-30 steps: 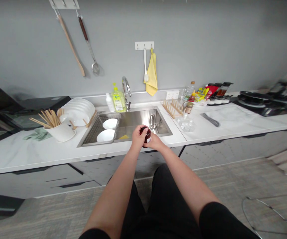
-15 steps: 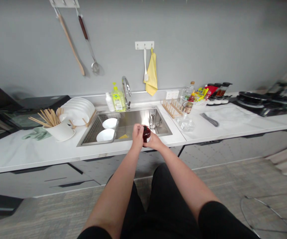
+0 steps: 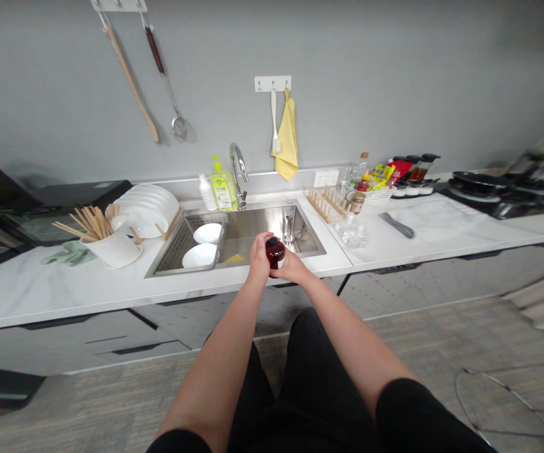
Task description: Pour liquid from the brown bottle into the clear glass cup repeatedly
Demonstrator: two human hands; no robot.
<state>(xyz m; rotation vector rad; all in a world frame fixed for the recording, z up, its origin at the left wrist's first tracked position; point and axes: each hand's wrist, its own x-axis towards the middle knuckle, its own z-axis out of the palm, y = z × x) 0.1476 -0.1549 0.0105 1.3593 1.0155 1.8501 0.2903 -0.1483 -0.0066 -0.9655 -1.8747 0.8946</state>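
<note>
Both my hands are together above the front edge of the steel sink point(image 3: 253, 229). My left hand point(image 3: 259, 257) grips the left side of a small dark red glass jar point(image 3: 275, 253) with a black cap. My right hand point(image 3: 291, 267) holds it from below and on the right. A white patch shows low on the jar, perhaps a label. Beneath my hands, part of the sink floor is hidden. Left of them, two white bowls point(image 3: 200, 255) rest on a wire rack point(image 3: 182, 242) in the sink.
A chrome faucet point(image 3: 238, 176) and a green dish soap bottle point(image 3: 223, 192) stand behind the sink. To the left are stacked white plates point(image 3: 146, 212) and chopsticks in a white holder point(image 3: 112, 248). A wooden rack point(image 3: 328, 206) and glassware point(image 3: 351, 234) sit to the right.
The jar has tilted, and its black cap now shows at upper left, no longer covered by my left hand. My hands have risen slightly, and the view has shifted a little.
</note>
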